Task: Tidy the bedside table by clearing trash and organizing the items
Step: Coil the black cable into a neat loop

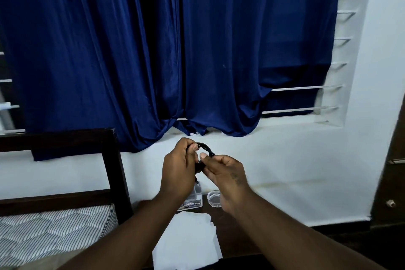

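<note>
A black cable (205, 146) arches between both hands, held up in front of the white wall. My left hand (178, 169) is closed around one end of it, thumb on top. My right hand (223, 173) pinches the other end between thumb and fingers. A short black piece hangs down below my left hand. Beneath the hands is the dark bedside table (236, 245). On it lie white sheets of paper (186, 241), a small clear box with a printed label (192, 200) and a clear round glass dish (213, 198), partly hidden by my right wrist.
A dark wooden bed frame (114, 173) with a striped mattress (43, 228) stands to the left of the table. Blue curtains (153, 50) hang over the barred window behind. A dark wooden door (392, 171) is at the right edge.
</note>
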Demonstrator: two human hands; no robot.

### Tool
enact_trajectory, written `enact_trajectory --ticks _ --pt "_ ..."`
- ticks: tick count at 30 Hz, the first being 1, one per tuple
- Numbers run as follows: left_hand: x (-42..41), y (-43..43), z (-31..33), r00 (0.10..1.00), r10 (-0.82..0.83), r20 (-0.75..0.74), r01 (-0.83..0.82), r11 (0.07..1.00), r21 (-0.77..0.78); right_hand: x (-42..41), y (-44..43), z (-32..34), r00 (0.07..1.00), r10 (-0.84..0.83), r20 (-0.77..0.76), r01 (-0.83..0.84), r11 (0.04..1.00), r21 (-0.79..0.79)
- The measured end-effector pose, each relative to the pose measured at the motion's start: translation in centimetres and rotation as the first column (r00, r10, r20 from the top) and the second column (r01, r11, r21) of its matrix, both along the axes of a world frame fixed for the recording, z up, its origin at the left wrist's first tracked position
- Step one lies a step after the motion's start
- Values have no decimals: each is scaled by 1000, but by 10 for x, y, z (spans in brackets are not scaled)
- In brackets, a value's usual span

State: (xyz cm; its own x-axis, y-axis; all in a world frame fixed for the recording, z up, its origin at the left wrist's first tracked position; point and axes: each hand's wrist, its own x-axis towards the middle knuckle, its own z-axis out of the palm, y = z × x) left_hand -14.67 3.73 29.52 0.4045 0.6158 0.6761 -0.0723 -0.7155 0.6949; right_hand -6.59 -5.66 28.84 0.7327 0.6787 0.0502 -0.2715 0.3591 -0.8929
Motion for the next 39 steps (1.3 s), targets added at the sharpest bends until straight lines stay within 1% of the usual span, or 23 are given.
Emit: enact_trajectory --ticks 2,5,9,11,14,17,19,20,22,25,30,34,36,39 --pt "1 -4 -3 1000 -15 -9 15 1000 0 -3 5 -1 996 -63 -68 64 998 6" --pt "1 -8 -3 999 -13 -34 14 1000 19 -7 8 2 984 -136 -111 141 990 33" --pt "-1 -11 -1 999 9 -48 -7 999 49 -11 7 9 952 -199 -232 226 969 98" --pt "-1 -12 0 998 32 -47 -29 997 66 -12 6 11 943 -200 -267 237 965 114" --pt "-2 -11 0 996 82 -40 -78 993 84 -13 2 13 960 -170 -223 192 978 81" --pt "-4 -9 1 984 170 -54 -161 976 146 -11 -1 15 985 -125 -121 123 992 -19" --pt "-6 -8 3 976 212 -52 -200 962 187 -7 -3 15 998 -34 -57 29 996 -85" --pt "-6 -8 3 974 222 -48 -209 958 197 -6 -4 15 998 33 -47 -37 995 -88" --pt "-7 -8 4 974 222 -41 -209 956 205 -2 -6 16 989 142 -51 -145 988 -61" --pt "-8 -8 5 978 206 -36 -194 957 214 3 -8 18 967 245 -68 -246 969 -8" --pt "-9 -8 6 977 210 -33 -194 943 269 7 -14 21 930 356 -85 -356 934 19" --pt "-8 -9 3 981 194 -24 -181 947 267 9 -15 22 886 448 -116 -446 894 47" --pt "-7 -10 3 983 182 -11 -173 951 255 8 -13 22 890 446 -95 -442 895 58" --pt "-8 -7 3 982 187 34 -189 954 233 9 -12 23 950 310 36 -310 951 -6"
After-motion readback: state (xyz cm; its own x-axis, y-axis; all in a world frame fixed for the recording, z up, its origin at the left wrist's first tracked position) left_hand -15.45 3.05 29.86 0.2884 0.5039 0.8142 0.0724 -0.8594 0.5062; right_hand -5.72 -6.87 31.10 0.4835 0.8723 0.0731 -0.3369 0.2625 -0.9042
